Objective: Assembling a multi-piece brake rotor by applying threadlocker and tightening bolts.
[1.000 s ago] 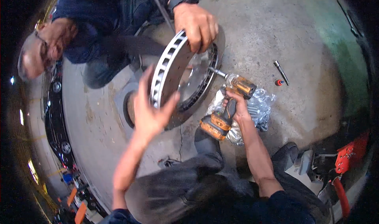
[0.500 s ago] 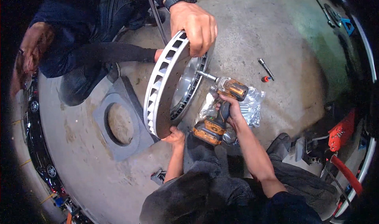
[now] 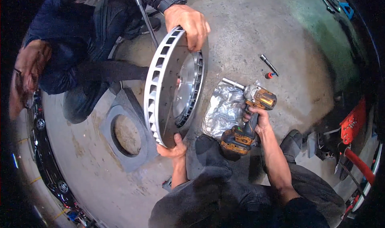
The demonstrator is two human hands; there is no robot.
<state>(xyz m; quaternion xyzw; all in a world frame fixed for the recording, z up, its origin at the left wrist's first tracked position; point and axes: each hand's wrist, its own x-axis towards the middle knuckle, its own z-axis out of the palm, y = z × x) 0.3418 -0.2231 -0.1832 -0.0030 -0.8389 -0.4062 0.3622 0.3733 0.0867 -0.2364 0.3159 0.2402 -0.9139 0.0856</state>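
A drilled, vented brake disc [image 3: 170, 87] stands on edge, tilted, with a silvery centre. My left hand [image 3: 173, 147] grips its lower rim, thumb on the near face. A co-worker's hand [image 3: 188, 25], with a dark watch at the wrist, clasps the top rim. In my right hand [image 3: 258, 117] is an orange and black cordless impact wrench [image 3: 262, 97], held by its handle. Its long socket [image 3: 234, 83] points left toward the disc, apart from it. Beneath the wrench lies a crumpled clear plastic bag [image 3: 224, 107] on the floor.
Left of the disc a grey foam block [image 3: 140, 145] with a round hole lies on the concrete. A metal extension bar [image 3: 268, 65] and a small red piece [image 3: 269, 75] rest at right. A red jack-like tool [image 3: 357, 159] stands farther right. The co-worker crouches at upper left.
The impact wrench has drawn back right and down, its socket leaving the disc's centre. The disc has turned a little more upright; both hands on it keep their hold.
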